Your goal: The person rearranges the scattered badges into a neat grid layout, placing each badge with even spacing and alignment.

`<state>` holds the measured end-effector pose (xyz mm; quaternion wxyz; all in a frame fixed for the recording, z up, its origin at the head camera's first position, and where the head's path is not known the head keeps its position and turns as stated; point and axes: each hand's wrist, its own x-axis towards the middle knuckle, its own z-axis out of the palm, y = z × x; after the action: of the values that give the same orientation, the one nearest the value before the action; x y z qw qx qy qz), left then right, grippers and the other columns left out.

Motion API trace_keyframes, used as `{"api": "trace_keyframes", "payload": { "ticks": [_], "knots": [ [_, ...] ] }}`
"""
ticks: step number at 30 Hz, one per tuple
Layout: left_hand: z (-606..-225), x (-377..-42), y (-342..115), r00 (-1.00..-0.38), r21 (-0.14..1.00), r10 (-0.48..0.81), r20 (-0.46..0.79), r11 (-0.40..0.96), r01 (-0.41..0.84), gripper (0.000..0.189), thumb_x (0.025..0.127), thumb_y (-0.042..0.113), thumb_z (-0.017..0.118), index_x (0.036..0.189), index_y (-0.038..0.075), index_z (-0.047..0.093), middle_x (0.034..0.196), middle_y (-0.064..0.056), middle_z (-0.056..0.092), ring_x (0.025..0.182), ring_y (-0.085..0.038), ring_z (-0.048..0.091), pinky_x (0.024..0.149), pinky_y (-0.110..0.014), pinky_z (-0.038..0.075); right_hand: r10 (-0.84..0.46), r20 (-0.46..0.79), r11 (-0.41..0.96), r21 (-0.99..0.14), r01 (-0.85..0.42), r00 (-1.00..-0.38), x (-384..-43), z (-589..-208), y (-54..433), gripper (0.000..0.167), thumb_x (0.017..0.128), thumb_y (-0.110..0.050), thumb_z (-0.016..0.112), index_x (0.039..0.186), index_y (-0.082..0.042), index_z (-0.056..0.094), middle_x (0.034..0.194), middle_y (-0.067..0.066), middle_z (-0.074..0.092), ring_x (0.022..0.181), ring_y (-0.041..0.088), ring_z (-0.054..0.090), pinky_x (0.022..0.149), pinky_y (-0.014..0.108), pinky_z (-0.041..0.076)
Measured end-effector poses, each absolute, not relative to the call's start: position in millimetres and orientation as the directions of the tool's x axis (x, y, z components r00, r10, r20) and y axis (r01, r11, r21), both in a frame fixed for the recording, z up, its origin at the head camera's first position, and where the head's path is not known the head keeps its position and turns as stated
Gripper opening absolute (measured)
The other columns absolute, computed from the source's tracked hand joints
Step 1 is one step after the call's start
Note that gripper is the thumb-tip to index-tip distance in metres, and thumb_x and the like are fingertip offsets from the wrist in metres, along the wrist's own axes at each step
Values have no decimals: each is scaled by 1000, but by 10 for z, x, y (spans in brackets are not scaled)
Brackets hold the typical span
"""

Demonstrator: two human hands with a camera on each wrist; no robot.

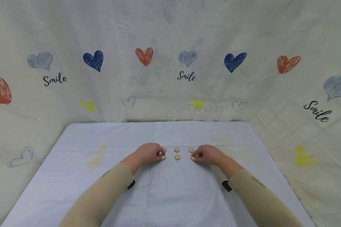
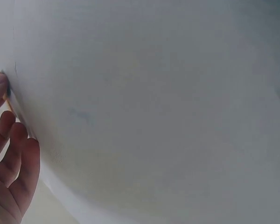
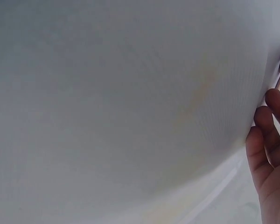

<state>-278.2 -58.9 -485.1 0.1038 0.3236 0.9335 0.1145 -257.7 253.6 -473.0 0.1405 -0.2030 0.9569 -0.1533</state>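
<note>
Small round tan discs with marks on top, like wooden game pieces, lie in two rows of three on the white cloth. My left hand (image 1: 151, 152) pinches the near-left disc (image 1: 163, 157) between thumb and forefinger. On the other side, my right hand (image 1: 209, 154) has thumb and forefinger on the near-right disc (image 1: 193, 158). Between the hands sit the near-middle disc (image 1: 177, 157) and the far-middle disc (image 1: 176, 150). Behind the right fingertips is the far-right disc (image 1: 191, 150); the far-left disc (image 1: 165, 150) is partly hidden by the left hand.
A white cloth (image 1: 170, 195) with creases and faint yellow stains covers the table. Behind it hangs a pale curtain (image 1: 164, 82) printed with hearts and the word Smile. Dark bands show at both sleeve cuffs.
</note>
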Motion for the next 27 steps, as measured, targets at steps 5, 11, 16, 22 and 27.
{"api": "trace_keyframes", "payload": {
  "ticks": [5,11,16,22,27],
  "knots": [
    [-4861,-2791,-597,-774,277,623,-118,769,577,16,91,32,72,106,28,76,83,12,57,75,-8,53,71,-30,46,-434,-199,872,-338,-355,-879,-2591,-4749,2536,24,86,-29,78,109,-22,78,79,-11,58,73,10,50,71,31,44],
    [-4858,-2772,-623,-788,277,602,-129,785,554,18,91,33,71,109,30,75,82,12,56,75,-8,53,70,-29,45,-435,-200,868,-352,-350,-878,-2604,-4765,2519,25,86,-29,79,110,-22,78,79,-11,58,74,10,50,70,31,43],
    [-4849,-2733,-657,-795,298,594,-125,786,541,20,91,34,72,110,29,75,82,13,57,75,-8,53,69,-29,45,-427,-205,866,-372,-334,-881,-2597,-4756,2496,27,85,-29,79,112,-23,77,79,-10,58,75,11,50,71,32,43],
    [-4796,-2712,-674,-809,325,578,-106,789,521,27,92,40,69,115,27,73,82,12,57,75,-9,53,70,-30,45,-398,-208,869,-397,-295,-894,-2598,-4745,2515,28,85,-30,79,113,-26,77,80,-8,57,77,13,51,71,33,43],
    [-4722,-2688,-681,-823,380,557,-111,789,483,31,92,42,70,119,26,73,84,12,59,77,-9,54,72,-31,46,-374,-204,864,-430,-261,-905,-2582,-4733,2551,31,85,-34,79,115,-27,76,81,-9,59,75,13,51,69,31,43]
  ]
}}
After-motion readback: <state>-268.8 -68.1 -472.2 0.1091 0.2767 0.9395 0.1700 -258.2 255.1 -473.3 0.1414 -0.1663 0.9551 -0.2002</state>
